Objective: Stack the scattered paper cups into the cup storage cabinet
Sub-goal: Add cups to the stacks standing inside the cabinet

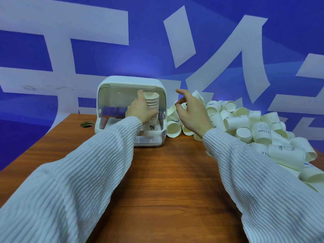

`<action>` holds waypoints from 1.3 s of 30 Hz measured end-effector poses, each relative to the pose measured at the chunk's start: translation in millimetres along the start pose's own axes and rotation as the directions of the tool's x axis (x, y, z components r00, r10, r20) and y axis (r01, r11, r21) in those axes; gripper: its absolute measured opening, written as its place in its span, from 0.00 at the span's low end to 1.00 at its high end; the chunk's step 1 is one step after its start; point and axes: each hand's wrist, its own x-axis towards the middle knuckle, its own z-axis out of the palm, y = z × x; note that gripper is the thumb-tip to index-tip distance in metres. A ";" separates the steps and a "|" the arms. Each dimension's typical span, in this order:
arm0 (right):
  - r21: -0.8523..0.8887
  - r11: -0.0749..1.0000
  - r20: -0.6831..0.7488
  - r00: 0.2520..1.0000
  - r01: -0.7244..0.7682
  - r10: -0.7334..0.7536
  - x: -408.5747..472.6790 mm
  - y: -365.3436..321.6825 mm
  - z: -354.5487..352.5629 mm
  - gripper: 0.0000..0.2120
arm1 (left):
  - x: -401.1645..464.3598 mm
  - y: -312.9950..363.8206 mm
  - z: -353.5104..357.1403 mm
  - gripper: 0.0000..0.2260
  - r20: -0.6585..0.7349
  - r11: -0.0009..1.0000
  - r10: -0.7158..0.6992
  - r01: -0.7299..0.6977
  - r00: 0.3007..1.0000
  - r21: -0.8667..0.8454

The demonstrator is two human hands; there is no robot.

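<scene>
A white cup storage cabinet (105,88) stands at the far end of the wooden table, its clear front lid raised. My left hand (140,109) grips a tall stack of nested paper cups (152,100) inside the cabinet's opening, the stack upright with a "%" mark on its lowest cup. My right hand (192,111) hovers just right of the cabinet with fingers spread and nothing in it, above the near edge of the pile of scattered paper cups (245,123). The pile is white cups, many printed "HELLO", lying on their sides.
The wooden table (166,181) stretches toward me, with a round cable hole (86,124) left of the cabinet. The cup pile runs along the right edge down to the lower right. A blue wall with large white letters stands behind.
</scene>
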 end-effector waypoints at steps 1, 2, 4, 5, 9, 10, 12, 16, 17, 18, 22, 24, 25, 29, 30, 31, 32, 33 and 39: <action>-0.010 1.000 0.009 1.000 0.009 -0.009 -0.8 1.3 -2.1 0.23 | 5.0 0.3 1.3 0.37 -0.007 0.999 -0.040 0.040 0.999 0.014; -0.023 1.000 0.016 1.000 0.019 -0.019 -1.0 3.4 -4.3 0.23 | 10.0 1.9 2.6 0.36 -0.008 0.997 -0.072 0.072 0.997 0.023; -0.038 0.999 0.023 0.999 0.030 -0.029 0.0 9.3 -8.1 0.23 | 20.4 7.3 7.0 0.35 -0.008 0.994 -0.108 0.108 0.994 0.026; -0.038 0.999 0.025 0.999 0.030 -0.029 1.2 12.6 -9.5 0.23 | 25.7 10.3 10.4 0.35 -0.004 0.993 -0.120 0.120 0.993 0.023; -0.045 0.999 0.022 1.000 0.016 -0.016 5.8 28.7 -11.7 0.23 | 42.4 15.2 30.7 0.36 0.006 0.990 -0.138 0.138 0.990 0.004; -0.046 0.999 0.028 1.000 0.011 -0.009 6.3 32.2 -12.6 0.23 | 44.4 15.0 34.3 0.36 0.005 0.991 -0.136 0.136 0.991 -0.011; -0.054 0.999 0.051 0.999 -0.001 0.004 6.7 38.1 -14.8 0.24 | 46.1 13.4 36.3 0.36 0.009 0.990 -0.134 0.134 0.991 -0.040; -0.051 0.997 0.077 0.995 -0.058 0.061 6.2 45.2 -27.1 0.24 | 39.1 9.3 31.6 0.42 -0.030 0.988 -0.129 0.126 0.991 -0.088; -0.043 0.995 0.078 0.993 -0.085 0.088 5.3 46.4 -33.5 0.24 | 35.1 9.3 30.1 0.41 -0.062 0.990 -0.110 0.104 0.992 -0.099; -0.041 0.993 0.078 0.990 -0.113 0.116 4.0 47.8 -40.6 0.24 | 29.2 10.5 28.0 0.38 -0.099 0.991 -0.087 0.076 0.991 -0.108; -0.097 0.976 0.088 0.976 -0.193 0.201 -6.1 52.1 -73.4 0.22 | -6.5 25.0 19.9 0.22 -0.286 0.996 0.037 -0.057 0.957 -0.063; -0.153 0.961 0.103 0.964 -0.230 0.246 -14.7 55.0 -91.5 0.19 | -25.9 37.3 23.0 0.18 -0.293 0.992 0.105 -0.119 0.950 -0.030; -0.182 0.952 0.114 0.956 -0.247 0.270 -20.4 57.2 -99.6 0.18 | -35.6 43.2 26.7 0.17 -0.256 0.987 0.143 -0.157 0.956 -0.038; -0.258 0.926 0.191 0.924 -0.277 0.330 -53.2 60.7 -124.6 0.14 | -71.3 69.5 48.6 0.16 -0.010 0.947 0.263 -0.260 0.965 -0.190; -0.273 0.920 0.220 0.913 -0.281 0.344 -63.4 62.0 -131.0 0.13 | -82.2 77.1 56.4 0.17 0.065 0.935 0.300 -0.280 0.952 -0.219; -0.300 0.914 0.257 0.899 -0.274 0.354 -72.9 64.3 -137.8 0.13 | -93.0 85.6 65.5 0.17 0.142 0.919 0.351 -0.312 0.925 -0.242; -0.342 0.903 0.293 0.883 -0.261 0.366 -82.1 65.7 -145.9 0.12 | -104.9 96.1 73.3 0.18 0.213 0.895 0.417 -0.359 0.884 -0.264; -0.388 0.888 0.317 0.870 -0.245 0.379 -90.4 66.2 -154.7 0.12 | -116.6 106.3 80.3 0.20 0.277 0.866 0.485 -0.411 0.829 -0.285; -0.564 0.809 0.430 0.778 -0.166 0.459 -137.6 49.9 -207.6 0.10 | -158.1 151.1 122.3 0.29 0.552 0.728 0.644 -0.646 0.530 -0.229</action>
